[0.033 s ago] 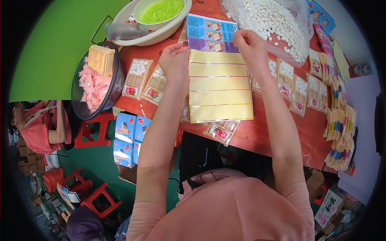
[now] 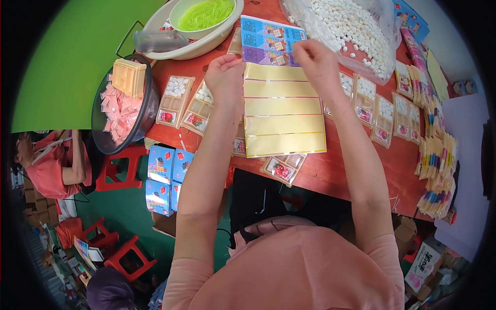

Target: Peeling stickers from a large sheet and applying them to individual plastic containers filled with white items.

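A label sheet (image 2: 283,108) with pale yellow strips below and a printed blue and purple part at its top is spread between my hands over the red table. My left hand (image 2: 225,77) pinches its left edge. At the upper right edge, the fingers of my right hand (image 2: 316,64) are closed on the sheet beside the purple band. Under its lower end, a small compartment tray (image 2: 284,168) with a red fruit picture sticks out. Similar trays stand on both sides, such as one tray (image 2: 175,98) with white cubes on the left and another tray (image 2: 384,121) on the right.
White cubes (image 2: 356,31) spill from a clear plastic bag. Far left stand a white basin (image 2: 219,41) with a bowl of green shreds (image 2: 206,13), and a black bucket (image 2: 150,103) of pink packets. Stacked trays (image 2: 436,155) line the right edge. Another person (image 2: 57,160) sits left.
My right hand has shifted slightly left along the top of the sheet. The sheet has moved only a little, and my left hand stays almost in place.
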Demonstrator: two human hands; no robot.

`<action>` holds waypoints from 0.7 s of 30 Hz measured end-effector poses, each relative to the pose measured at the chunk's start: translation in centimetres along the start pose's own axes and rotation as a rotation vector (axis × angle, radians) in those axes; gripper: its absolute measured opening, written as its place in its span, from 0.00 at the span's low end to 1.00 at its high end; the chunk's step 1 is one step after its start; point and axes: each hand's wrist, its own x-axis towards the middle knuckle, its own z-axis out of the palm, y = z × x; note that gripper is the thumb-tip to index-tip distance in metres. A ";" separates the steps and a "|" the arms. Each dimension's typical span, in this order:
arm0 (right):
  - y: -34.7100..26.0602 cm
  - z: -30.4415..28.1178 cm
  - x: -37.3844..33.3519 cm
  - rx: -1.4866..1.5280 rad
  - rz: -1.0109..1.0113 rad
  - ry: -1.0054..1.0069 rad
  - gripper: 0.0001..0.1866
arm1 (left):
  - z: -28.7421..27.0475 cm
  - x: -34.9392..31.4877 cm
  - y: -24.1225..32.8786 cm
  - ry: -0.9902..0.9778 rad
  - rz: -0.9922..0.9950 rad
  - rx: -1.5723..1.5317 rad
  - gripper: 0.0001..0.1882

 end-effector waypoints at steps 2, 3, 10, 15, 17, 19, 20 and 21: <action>-1.2 0.8 -0.7 -0.035 -0.128 -0.042 0.06 | 1.0 -0.9 0.4 -0.037 0.009 -0.014 0.16; -2.0 1.5 -1.0 -0.064 -0.255 -0.091 0.06 | 1.2 -1.3 0.5 -0.039 0.008 -0.029 0.16; -4.0 3.6 -1.1 -0.103 -0.302 -0.169 0.06 | 1.5 -3.3 1.8 -0.126 0.057 0.012 0.15; -4.2 4.0 -1.1 -0.130 -0.334 -0.143 0.04 | 0.9 -3.0 1.1 -0.169 0.147 0.079 0.13; -4.3 4.2 -1.3 -0.138 -0.325 -0.142 0.04 | 0.9 -2.9 1.0 -0.178 0.170 0.068 0.12; -4.2 4.6 -1.5 -0.159 -0.312 -0.054 0.05 | 1.0 -3.0 0.8 -0.193 0.175 -0.024 0.10; -4.0 4.8 -1.5 -0.159 -0.313 -0.056 0.05 | 1.0 -2.9 0.7 -0.191 0.175 -0.025 0.10; -3.9 5.0 -1.5 -0.133 -0.273 -0.054 0.05 | 0.9 -2.8 0.7 -0.183 0.151 -0.052 0.11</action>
